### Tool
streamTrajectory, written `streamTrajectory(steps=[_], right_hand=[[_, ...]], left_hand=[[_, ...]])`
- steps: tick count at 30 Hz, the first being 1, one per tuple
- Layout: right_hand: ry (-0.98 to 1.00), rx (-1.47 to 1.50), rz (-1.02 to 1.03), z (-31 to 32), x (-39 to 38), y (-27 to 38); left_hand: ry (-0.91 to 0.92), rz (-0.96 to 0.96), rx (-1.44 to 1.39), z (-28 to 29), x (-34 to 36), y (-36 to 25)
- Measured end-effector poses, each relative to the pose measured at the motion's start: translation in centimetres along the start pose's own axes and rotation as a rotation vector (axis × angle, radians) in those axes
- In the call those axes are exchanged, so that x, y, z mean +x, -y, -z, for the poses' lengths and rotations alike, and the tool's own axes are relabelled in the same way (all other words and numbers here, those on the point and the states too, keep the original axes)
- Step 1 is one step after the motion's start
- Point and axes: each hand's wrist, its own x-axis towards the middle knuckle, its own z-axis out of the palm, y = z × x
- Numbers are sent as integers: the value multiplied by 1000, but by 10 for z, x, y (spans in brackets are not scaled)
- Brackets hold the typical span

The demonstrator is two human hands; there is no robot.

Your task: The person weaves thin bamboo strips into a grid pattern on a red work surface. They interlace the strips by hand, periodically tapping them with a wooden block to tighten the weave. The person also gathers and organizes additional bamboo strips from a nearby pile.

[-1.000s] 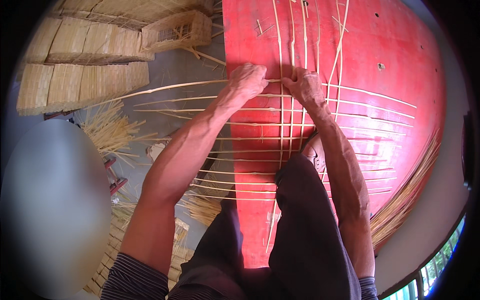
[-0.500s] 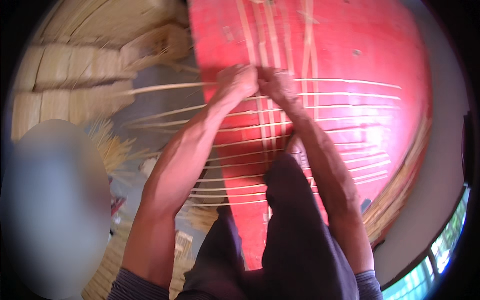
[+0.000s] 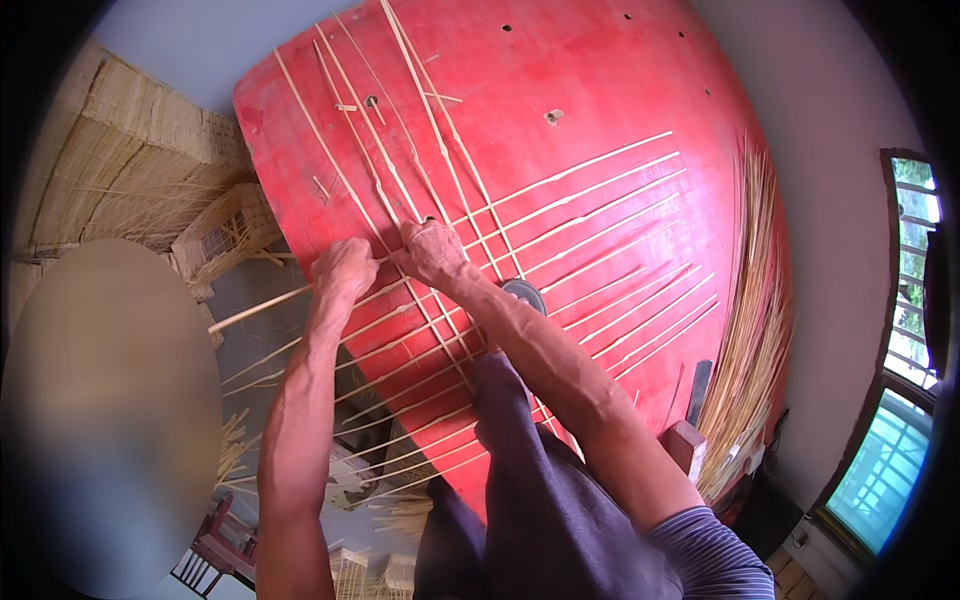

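Observation:
Thin pale bamboo strips [image 3: 565,217] cross one another in an open lattice on a red board [image 3: 590,85]. My left hand [image 3: 345,268] is closed on the farthest crosswise strip [image 3: 262,308], at the board's left edge. A little to the right, my right hand [image 3: 432,250] has its fingers closed on the same line of strips, where the lengthwise strips [image 3: 362,160] pass under and over. Exactly what lies between the right fingertips is hidden. My foot in a dark shoe [image 3: 523,293] rests on the lattice, just beyond my knee.
A thick bundle of loose bamboo strips [image 3: 745,340] lies along the board's right edge, near a dark flat blade-like tool [image 3: 700,390] and a wooden block [image 3: 684,446]. Stacked woven pieces [image 3: 150,130] and a woven basket [image 3: 225,240] are at the left. A small dark red chair [image 3: 222,540] stands lower left.
My view has turned and the lattice now slants in it. My hands, close together before, are now farther apart, the left one at the board's left edge.

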Motion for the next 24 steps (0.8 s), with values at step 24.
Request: streamTrajectory(steps=[24], right_hand=[[119,90,26,-5,-11,7]], left_hand=[[-244,-147,-245,-76,-38,45]])
